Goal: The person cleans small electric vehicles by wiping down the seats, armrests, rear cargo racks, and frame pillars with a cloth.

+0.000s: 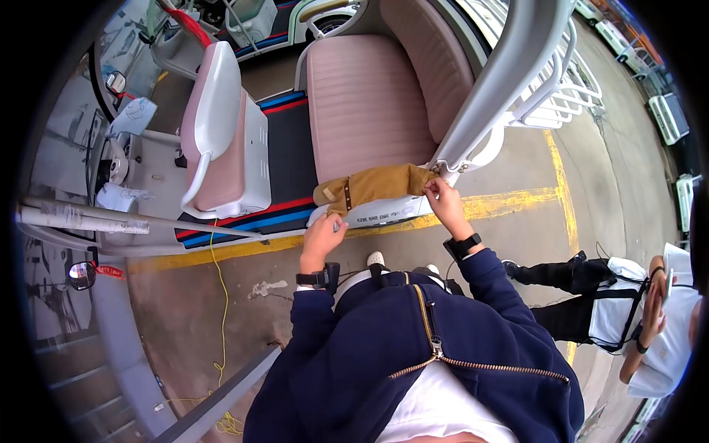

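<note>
A long brown fabric piece, with a darker studded band near its left end, lies along the outer edge of the pink cushioned seat of an open-sided cart. At its right end, by the grey roof post, my right hand pinches the cloth between thumb and fingers. My left hand is closed, fingers curled, just below the fabric's left end; I cannot tell what it holds. Both wrists wear black bands.
A front seat with a white back stands left of the striped black floor mat. A yellow cable trails over the ground. Right of me stands a person holding a phone. A metal bar runs at lower left.
</note>
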`<control>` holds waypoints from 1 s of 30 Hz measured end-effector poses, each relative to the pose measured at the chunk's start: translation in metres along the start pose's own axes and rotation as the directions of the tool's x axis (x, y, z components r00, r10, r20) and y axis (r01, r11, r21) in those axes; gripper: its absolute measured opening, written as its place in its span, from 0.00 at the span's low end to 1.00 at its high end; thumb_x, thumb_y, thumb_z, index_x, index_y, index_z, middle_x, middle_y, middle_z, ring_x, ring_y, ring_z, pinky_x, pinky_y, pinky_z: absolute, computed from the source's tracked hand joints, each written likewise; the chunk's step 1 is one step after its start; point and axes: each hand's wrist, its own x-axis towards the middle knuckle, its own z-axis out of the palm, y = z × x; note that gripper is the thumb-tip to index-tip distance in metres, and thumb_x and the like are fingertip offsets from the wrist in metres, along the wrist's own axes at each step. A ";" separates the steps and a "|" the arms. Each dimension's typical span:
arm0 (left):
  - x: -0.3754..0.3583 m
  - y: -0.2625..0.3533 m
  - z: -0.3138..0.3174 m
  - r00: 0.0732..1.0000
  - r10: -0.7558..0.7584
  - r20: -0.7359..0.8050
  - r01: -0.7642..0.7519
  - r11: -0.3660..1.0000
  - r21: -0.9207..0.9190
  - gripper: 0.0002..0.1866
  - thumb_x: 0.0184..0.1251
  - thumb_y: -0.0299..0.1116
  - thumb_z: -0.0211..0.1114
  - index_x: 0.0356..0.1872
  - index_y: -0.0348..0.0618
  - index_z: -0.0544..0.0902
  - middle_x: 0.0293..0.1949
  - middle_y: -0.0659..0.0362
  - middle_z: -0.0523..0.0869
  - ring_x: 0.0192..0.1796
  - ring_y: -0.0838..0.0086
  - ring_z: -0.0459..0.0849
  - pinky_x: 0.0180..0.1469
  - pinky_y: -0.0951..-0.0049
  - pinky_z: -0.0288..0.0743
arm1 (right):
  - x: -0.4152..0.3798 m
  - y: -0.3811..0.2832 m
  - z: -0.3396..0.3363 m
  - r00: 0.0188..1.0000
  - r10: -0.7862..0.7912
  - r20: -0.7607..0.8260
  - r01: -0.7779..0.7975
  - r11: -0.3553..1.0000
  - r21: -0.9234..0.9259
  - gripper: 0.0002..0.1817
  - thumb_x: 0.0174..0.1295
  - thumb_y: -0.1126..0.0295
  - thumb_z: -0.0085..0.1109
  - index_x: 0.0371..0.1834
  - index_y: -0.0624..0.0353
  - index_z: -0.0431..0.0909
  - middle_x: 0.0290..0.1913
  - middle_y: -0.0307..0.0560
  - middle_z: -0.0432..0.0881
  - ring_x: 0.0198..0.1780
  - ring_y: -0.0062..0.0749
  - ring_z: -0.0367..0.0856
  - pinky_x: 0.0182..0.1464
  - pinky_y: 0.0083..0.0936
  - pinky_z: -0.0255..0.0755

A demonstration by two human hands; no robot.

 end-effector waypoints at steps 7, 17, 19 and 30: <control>0.041 0.049 -0.045 0.859 0.414 -0.302 -0.348 0.904 0.249 0.18 0.59 0.43 0.67 0.43 0.41 0.82 0.52 0.45 0.74 0.57 0.50 0.72 0.55 0.55 0.71 | -0.004 -0.060 0.003 0.981 -0.192 -0.004 0.183 0.942 -0.282 0.31 0.55 0.61 0.68 0.57 0.67 0.67 0.49 0.60 0.76 0.49 0.54 0.76 0.48 0.40 0.74; 0.102 0.068 0.037 0.885 0.445 -0.137 -0.392 0.871 0.296 0.32 0.50 0.56 0.71 0.53 0.49 0.79 0.39 0.53 0.79 0.46 0.57 0.79 0.48 0.58 0.74 | 0.050 -0.052 0.061 0.923 -0.302 0.237 0.383 0.761 -0.523 0.38 0.36 0.58 0.74 0.55 0.55 0.72 0.46 0.52 0.72 0.45 0.48 0.71 0.50 0.37 0.69; 0.117 0.067 0.031 0.893 0.450 -0.016 -0.433 0.867 0.248 0.33 0.52 0.62 0.67 0.50 0.46 0.80 0.38 0.50 0.83 0.43 0.55 0.83 0.46 0.57 0.76 | 0.063 -0.044 0.057 0.886 -0.360 0.292 0.454 0.803 -0.387 0.41 0.27 0.55 0.78 0.51 0.56 0.74 0.44 0.53 0.73 0.47 0.50 0.71 0.52 0.38 0.68; 0.139 0.076 0.009 0.951 0.244 0.187 -0.263 0.961 0.082 0.36 0.60 0.71 0.52 0.44 0.45 0.85 0.41 0.48 0.88 0.45 0.54 0.86 0.49 0.59 0.77 | 0.089 -0.041 0.048 0.816 -0.072 0.573 0.280 0.917 -0.284 0.47 0.37 0.39 0.75 0.61 0.51 0.70 0.59 0.56 0.70 0.63 0.59 0.65 0.67 0.44 0.57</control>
